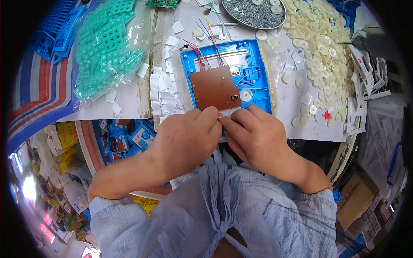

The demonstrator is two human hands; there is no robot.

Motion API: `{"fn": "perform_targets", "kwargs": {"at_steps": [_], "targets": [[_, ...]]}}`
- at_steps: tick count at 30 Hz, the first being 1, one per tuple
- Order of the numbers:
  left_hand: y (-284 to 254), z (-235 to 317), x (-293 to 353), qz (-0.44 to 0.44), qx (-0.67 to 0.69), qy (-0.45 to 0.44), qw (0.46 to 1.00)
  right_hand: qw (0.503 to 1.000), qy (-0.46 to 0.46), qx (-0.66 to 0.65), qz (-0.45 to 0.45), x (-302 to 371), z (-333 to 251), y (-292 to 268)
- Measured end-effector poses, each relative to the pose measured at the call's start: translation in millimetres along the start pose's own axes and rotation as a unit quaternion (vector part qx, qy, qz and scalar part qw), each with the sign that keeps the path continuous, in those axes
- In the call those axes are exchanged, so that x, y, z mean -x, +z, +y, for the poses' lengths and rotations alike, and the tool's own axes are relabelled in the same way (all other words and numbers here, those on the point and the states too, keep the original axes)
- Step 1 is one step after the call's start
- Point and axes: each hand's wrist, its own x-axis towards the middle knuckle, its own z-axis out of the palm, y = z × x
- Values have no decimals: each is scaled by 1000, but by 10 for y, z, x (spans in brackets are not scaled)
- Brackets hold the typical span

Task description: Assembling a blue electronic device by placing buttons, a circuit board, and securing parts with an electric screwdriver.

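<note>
A blue plastic housing [258,64] lies on the table in front of me, its inner side facing up. Over its near left part rests a brown circuit board [214,86], with thin red, blue and yellow wires rising behind it. At the board's near edge, my left hand [187,135] is closed with thumb and forefinger together; its fingertips hide what they grip. Beside it, my right hand [259,136] pinches a thin white wire [230,112] that loops by the board's edge. The fingertips of both hands nearly meet. A white disc [245,95] sits inside the housing.
Green keypad sheets [109,47] in clear plastic lie left, near white paper squares [163,81]. A round tray [228,10] of screws stands at the back. Many cream discs [318,64] spread over the right side. Blue parts [124,139] fill a space below the table edge.
</note>
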Motion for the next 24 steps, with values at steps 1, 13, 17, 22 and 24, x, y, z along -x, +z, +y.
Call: {"fn": "perform_targets", "kwargs": {"at_steps": [1, 13, 17, 22, 24], "targets": [[-5, 3, 0, -3, -1, -2, 1000, 1000, 4, 4, -4, -3, -9, -3], [86, -247, 105, 54, 30, 102, 993, 994, -6, 75, -74, 49, -86, 51], [158, -427, 119, 108, 32, 200, 973, 996, -14, 78, -50, 62, -83, 79], [84, -495, 158, 122, 21, 226, 966, 996, -9, 71, -50, 64, -94, 85], [-3, -505, 213, 108, 11, 222, 969, 995, -11, 78, -68, 63, -93, 65]]}}
